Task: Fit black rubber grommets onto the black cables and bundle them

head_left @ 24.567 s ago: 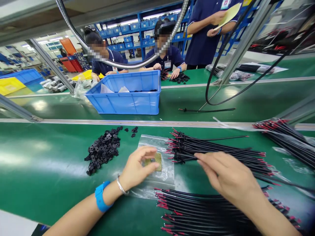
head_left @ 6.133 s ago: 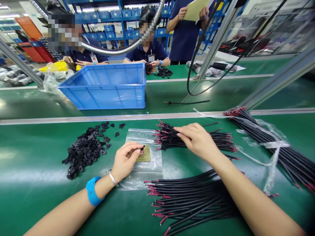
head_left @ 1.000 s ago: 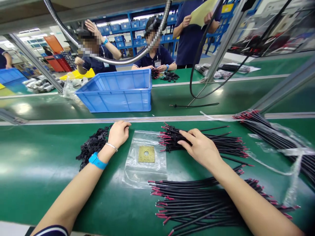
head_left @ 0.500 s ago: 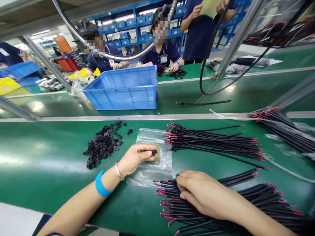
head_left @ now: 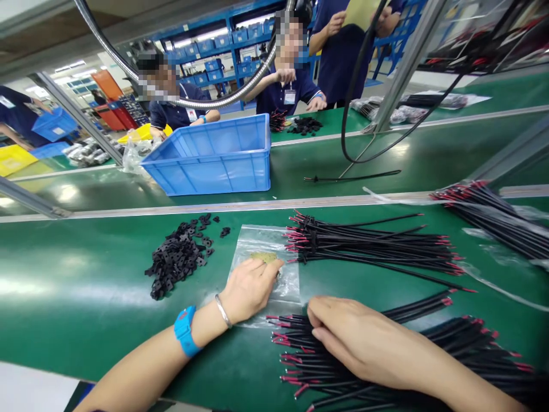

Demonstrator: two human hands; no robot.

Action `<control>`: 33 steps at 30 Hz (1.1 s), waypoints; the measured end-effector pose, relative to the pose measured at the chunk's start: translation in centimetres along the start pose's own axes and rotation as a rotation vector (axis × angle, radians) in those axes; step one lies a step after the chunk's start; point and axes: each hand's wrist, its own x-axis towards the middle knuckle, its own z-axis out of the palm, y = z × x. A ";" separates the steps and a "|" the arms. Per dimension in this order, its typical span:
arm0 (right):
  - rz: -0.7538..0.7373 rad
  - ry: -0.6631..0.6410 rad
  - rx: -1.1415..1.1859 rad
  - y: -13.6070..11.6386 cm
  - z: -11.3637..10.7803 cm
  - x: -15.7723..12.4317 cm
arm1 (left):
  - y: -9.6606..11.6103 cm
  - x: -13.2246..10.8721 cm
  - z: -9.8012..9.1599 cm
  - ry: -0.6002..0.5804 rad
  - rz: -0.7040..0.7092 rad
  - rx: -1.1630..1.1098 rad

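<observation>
The left hand [head_left: 251, 289], a moment ago showing a pinched black clip, now curls over the yellow pad [head_left: 262, 256] while the right hand [head_left: 354, 337] stays at the nearer cables [head_left: 328, 361] on the tabletop [head_left: 86, 320], both grips hidden.

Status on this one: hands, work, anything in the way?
Left hand at pad, partly hiding it, hold unclear. Right hand over near cables, grip hidden. Black clips piled left.

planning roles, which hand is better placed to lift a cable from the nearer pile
Probably the right hand: it is over the nearer cables, while the left hand is over the plastic bag.
</observation>
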 end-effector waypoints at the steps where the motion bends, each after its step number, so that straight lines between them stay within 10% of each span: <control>1: 0.005 0.062 0.042 0.0 -0.4 0.0 | 0.1 0.0 0.0 0.034 -0.046 -0.101; 10: -0.112 0.573 -0.050 1.0 1.2 1.8 | 2.5 0.3 -1.3 0.352 -0.705 -1.287; 33: -0.067 0.545 0.020 1.2 1.5 1.3 | 2.5 -2.1 -0.4 0.447 -0.425 -1.027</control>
